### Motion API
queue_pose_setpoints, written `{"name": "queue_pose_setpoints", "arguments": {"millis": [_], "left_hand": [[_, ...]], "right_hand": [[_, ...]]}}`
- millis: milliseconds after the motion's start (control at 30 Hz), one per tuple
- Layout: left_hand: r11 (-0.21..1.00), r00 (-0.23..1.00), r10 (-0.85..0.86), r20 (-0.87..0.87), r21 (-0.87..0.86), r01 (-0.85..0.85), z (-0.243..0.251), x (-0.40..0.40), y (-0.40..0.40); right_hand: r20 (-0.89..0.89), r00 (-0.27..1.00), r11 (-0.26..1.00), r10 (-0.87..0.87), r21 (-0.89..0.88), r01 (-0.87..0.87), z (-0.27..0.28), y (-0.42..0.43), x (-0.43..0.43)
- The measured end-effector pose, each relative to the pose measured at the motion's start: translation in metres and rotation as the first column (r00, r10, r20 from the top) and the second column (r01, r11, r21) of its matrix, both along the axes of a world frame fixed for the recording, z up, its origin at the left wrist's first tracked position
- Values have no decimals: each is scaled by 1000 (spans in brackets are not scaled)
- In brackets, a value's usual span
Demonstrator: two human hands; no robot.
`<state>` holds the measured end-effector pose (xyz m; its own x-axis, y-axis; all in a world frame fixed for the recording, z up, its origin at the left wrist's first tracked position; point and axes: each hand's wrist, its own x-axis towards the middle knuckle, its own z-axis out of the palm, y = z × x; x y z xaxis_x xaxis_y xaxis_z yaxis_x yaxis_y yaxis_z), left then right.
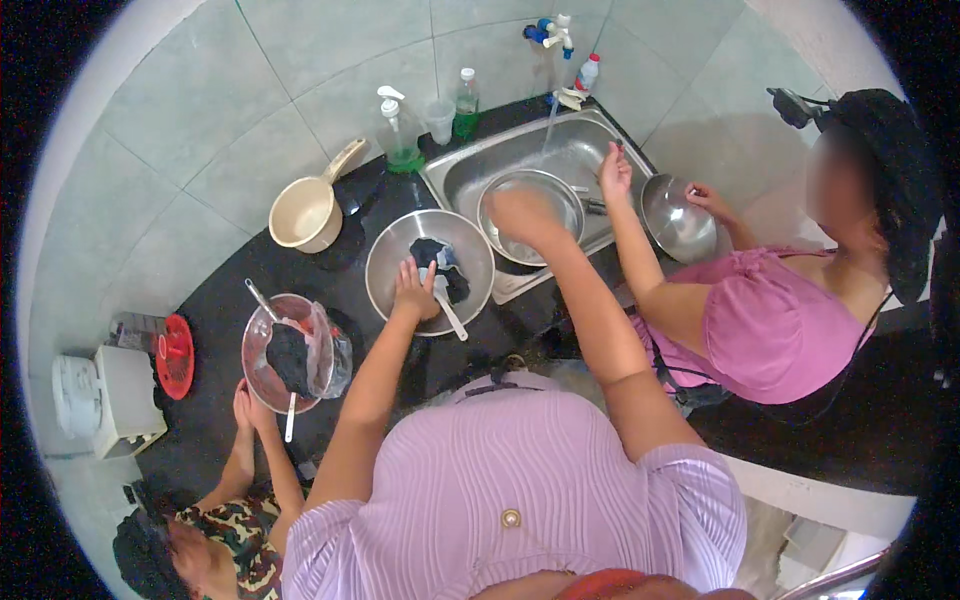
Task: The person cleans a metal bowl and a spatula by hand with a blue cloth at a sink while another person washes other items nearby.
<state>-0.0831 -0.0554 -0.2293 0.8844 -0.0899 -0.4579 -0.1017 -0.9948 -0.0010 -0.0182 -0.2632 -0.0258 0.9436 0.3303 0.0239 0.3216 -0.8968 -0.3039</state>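
Observation:
My left hand (417,289) lies palm down inside a wide stainless steel bowl (386,247), fingers spread. Beside its fingers are clumps of a dark, nearly black substance (454,287) and a white spatula (448,311), whose handle leans out over the near rim. My right hand (523,214), blurred by motion, is over a round metal pan (574,206) that sits at the left side of the sink. Whether its fingers grip anything cannot be made out.
Water runs from a tap (566,97) into the steel sink (469,180). A co-worker in pink at right touches a metal bowl (675,217). At left, another person's hands hold a bowl (281,409) of dark mixture. A cream dipper (306,217) and soap bottle (401,142) stand near the wall.

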Motion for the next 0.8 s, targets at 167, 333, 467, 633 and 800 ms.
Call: {"name": "queue_pose_setpoints", "arguments": {"millis": [167,333,467,633,800], "left_hand": [[999,1000,-18,8,-35,19,0,2,-1],[998,997,-29,66,-47,32,-7,-1,1],[994,992,-92,89,-58,97,-8,-7,-2],[984,980,-157,119,-65,165,-12,-13,8],[980,977,-166,130,-90,179,-10,-13,2]], "right_hand": [[-202,979,988,22,151,9,-27,-13,3],[-377,825,902,421,275,-334,-29,-27,0],[-196,978,964,77,264,-23,-42,-50,-1],[-427,894,914,134,402,55,-10,-47,-32],[-381,892,811,244,584,28,-39,-54,-40]]}}
